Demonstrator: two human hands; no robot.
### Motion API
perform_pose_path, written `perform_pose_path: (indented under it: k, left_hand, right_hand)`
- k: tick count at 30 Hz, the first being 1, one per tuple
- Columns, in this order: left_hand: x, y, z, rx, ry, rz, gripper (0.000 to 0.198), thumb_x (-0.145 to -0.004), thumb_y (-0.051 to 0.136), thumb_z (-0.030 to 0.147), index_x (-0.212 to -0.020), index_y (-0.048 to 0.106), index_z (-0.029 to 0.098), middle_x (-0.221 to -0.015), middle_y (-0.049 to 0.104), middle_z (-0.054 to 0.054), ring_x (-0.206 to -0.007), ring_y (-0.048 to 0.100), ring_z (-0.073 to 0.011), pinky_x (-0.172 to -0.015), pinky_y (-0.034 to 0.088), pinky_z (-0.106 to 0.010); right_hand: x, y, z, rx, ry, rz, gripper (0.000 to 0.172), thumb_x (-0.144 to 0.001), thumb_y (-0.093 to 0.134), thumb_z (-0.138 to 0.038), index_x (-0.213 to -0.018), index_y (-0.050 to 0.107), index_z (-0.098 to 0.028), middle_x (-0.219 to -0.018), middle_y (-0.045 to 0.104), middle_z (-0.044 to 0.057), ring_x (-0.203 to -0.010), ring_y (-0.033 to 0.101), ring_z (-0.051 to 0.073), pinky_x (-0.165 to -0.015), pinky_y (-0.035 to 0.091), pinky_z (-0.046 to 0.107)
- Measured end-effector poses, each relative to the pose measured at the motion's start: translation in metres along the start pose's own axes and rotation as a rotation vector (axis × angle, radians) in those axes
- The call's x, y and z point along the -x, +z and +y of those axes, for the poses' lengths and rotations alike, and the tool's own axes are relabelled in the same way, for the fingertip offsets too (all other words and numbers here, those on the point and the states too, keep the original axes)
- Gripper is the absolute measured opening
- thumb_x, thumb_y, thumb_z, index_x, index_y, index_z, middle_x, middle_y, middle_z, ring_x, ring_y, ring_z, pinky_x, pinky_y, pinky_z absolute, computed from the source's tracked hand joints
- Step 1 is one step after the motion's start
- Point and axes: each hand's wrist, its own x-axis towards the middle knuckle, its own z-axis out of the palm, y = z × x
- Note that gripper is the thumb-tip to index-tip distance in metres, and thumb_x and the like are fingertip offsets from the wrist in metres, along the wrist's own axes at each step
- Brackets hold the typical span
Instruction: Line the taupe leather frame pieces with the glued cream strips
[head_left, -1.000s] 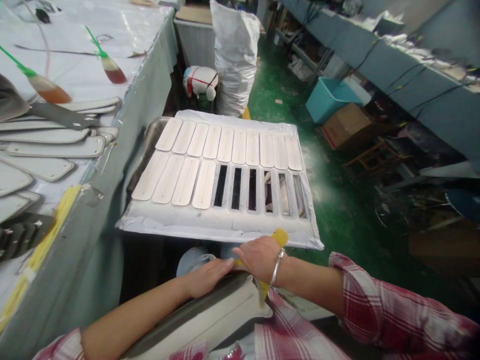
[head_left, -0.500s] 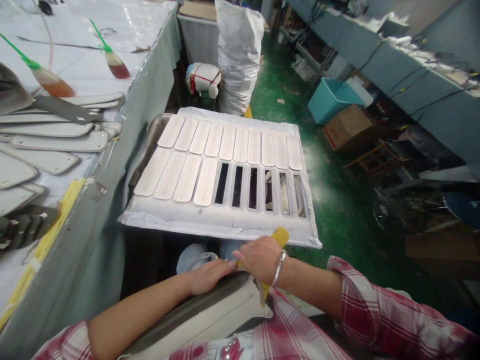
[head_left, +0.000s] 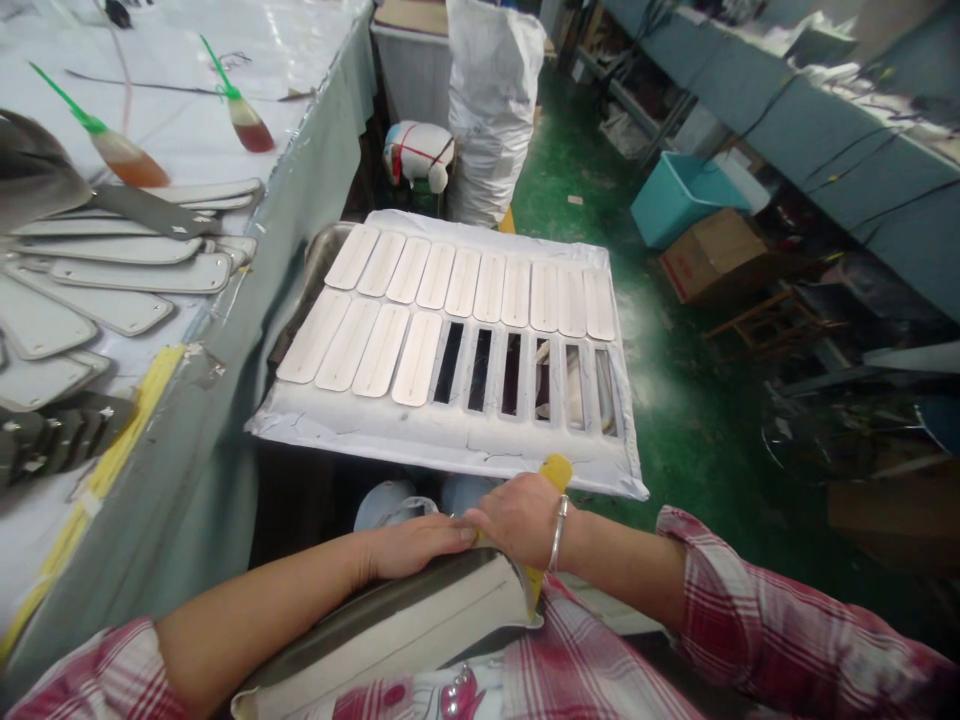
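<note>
A long grey and white blade-shaped panel (head_left: 420,625) lies across my lap. My left hand (head_left: 416,547) rests flat on its upper edge with the fingers stretched out. My right hand (head_left: 517,518), with a metal bangle at the wrist, is closed round a yellow-handled tool (head_left: 556,470) and presses at the panel's end. In front of my hands stands a white slotted tray (head_left: 450,440). White strips (head_left: 480,287) fill its far row and part of its near row; several near slots are open.
A covered worktable (head_left: 247,280) at the left carries more blade panels (head_left: 127,275) and two green-handled brushes (head_left: 240,110). Further off on the green floor are a white sack (head_left: 491,110), a teal bin (head_left: 679,200) and a cardboard box (head_left: 712,255).
The view has shifted a little to the left. The panel on my lap has tilted slightly, with its end edge turned up. Both hands stay at the same place on it.
</note>
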Motion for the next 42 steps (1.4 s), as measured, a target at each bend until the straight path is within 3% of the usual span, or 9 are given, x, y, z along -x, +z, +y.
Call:
perform_pose_path:
  k: [8,14,19,23,27,31,37,40,42]
  left_hand:
    - [-0.006,0.006,0.011,-0.097,-0.017,-0.042,0.037,-0.098,0.032,0.044,-0.113,0.052,0.017,-0.108,0.051,-0.002,-0.104,0.046,-0.0207,-0.096,0.030,-0.023]
    - [-0.017,0.010,0.025,-0.152,-0.028,-0.058,0.035,-0.097,0.036,0.043,-0.119,0.048,0.019,-0.112,0.049,-0.002,-0.106,0.045,-0.0202,-0.098,0.030,-0.024]
    - [-0.022,0.021,0.034,-0.285,-0.084,0.008,0.036,-0.094,0.038,0.044,-0.119,0.048,0.022,-0.111,0.049,-0.003,-0.103,0.047,-0.0210,-0.096,0.032,-0.027]
    - [-0.018,0.031,0.042,-0.489,-0.233,0.084,0.047,-0.089,0.043,0.055,-0.121,0.045,0.021,-0.104,0.052,-0.007,-0.094,0.051,-0.0257,-0.089,0.039,-0.033]
    - [-0.012,0.033,0.055,-0.550,-0.281,0.091,0.058,-0.085,0.048,0.062,-0.123,0.042,0.019,-0.107,0.051,-0.009,-0.096,0.050,-0.0277,-0.090,0.039,-0.036]
    - [-0.015,0.029,0.056,-0.440,-0.172,0.025,0.051,-0.095,0.023,0.054,-0.121,0.047,0.018,-0.120,0.045,-0.006,-0.110,0.042,-0.0235,-0.101,0.029,-0.034]
    - [-0.025,0.029,0.041,-0.530,-0.200,0.117,0.044,-0.091,0.041,0.049,-0.119,0.051,0.017,-0.115,0.049,-0.007,-0.105,0.046,-0.0249,-0.098,0.033,-0.036]
    - [-0.020,0.040,0.047,-0.603,-0.223,0.240,0.040,-0.088,0.045,0.045,-0.119,0.050,0.020,-0.116,0.049,-0.005,-0.107,0.045,-0.0251,-0.099,0.033,-0.039]
    - [-0.014,0.054,0.054,-0.660,-0.264,0.309,0.057,-0.083,0.054,0.051,-0.127,0.041,0.019,-0.124,0.042,-0.007,-0.113,0.040,-0.0267,-0.102,0.029,-0.042]
  right_hand:
    - [0.010,0.001,0.002,-0.094,0.032,-0.045,0.044,-0.095,0.025,-0.036,-0.081,0.061,-0.015,-0.081,0.061,0.007,-0.076,0.059,0.023,-0.059,0.034,0.032]
    - [0.013,0.003,0.014,-0.030,-0.071,-0.055,0.044,-0.094,0.025,-0.037,-0.079,0.060,-0.016,-0.078,0.061,0.006,-0.073,0.059,0.024,-0.054,0.035,0.031]
    - [0.027,0.005,0.014,-0.045,-0.026,-0.041,0.045,-0.094,0.023,-0.037,-0.080,0.060,-0.016,-0.077,0.061,0.007,-0.070,0.059,0.025,-0.053,0.038,0.033]
    - [0.042,0.007,0.012,-0.002,-0.034,-0.053,0.041,-0.094,0.025,-0.037,-0.088,0.061,-0.018,-0.075,0.061,0.006,-0.068,0.059,0.027,-0.052,0.040,0.034]
    - [0.062,0.021,0.015,-0.083,0.142,-0.009,0.045,-0.093,0.024,-0.039,-0.078,0.061,-0.018,-0.074,0.061,0.006,-0.070,0.059,0.026,-0.057,0.040,0.035]
    - [0.085,0.050,0.025,-0.386,0.425,0.080,0.056,-0.094,0.015,-0.042,-0.071,0.058,-0.015,-0.069,0.058,0.008,-0.066,0.055,0.021,-0.059,0.035,0.030]
    - [0.106,0.101,0.036,-0.999,0.639,0.185,0.064,-0.091,0.011,-0.053,-0.058,0.048,-0.012,-0.059,0.049,0.007,-0.061,0.049,0.016,-0.067,0.036,0.029]
    - [0.123,0.122,0.023,-1.564,0.569,0.168,0.053,-0.082,0.038,-0.060,-0.071,0.053,-0.011,-0.071,0.056,0.008,-0.071,0.055,0.019,-0.071,0.041,0.028]
    - [0.138,0.133,0.012,-1.949,0.343,0.057,0.048,-0.070,0.059,-0.054,-0.087,0.054,-0.010,-0.087,0.060,0.010,-0.080,0.058,0.020,-0.073,0.044,0.028]
